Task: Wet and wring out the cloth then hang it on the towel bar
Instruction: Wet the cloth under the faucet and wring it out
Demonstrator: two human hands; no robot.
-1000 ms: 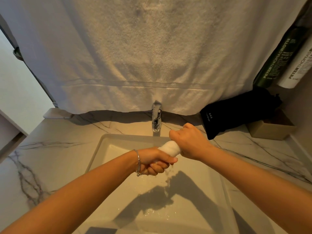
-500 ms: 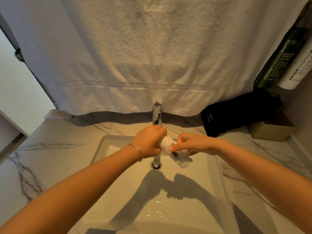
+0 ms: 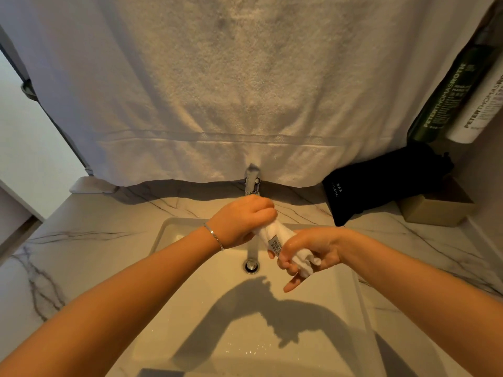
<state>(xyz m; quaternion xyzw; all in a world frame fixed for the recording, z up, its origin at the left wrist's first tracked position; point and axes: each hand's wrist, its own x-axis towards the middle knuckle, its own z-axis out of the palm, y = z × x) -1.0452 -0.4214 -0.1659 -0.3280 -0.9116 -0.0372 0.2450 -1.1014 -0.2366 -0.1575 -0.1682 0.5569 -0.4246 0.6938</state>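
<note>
A small white cloth, twisted into a tight roll with a grey label showing, is held over the white rectangular sink. My left hand, with a thin bracelet at the wrist, grips the roll's far upper end just below the chrome tap. My right hand grips the near lower end, one finger pointing down. The towel bar itself is hidden behind a large white towel that hangs over the tap.
The drain lies in the basin behind my hands. On the marble counter at the right stand a black pouch and a tan box. A green bottle and a white bottle hang above them.
Both hands have shifted along the cloth and turned against each other. My left hand rose toward the tap, my right hand dropped lower and nearer. The dripping seen a second ago has stopped.
</note>
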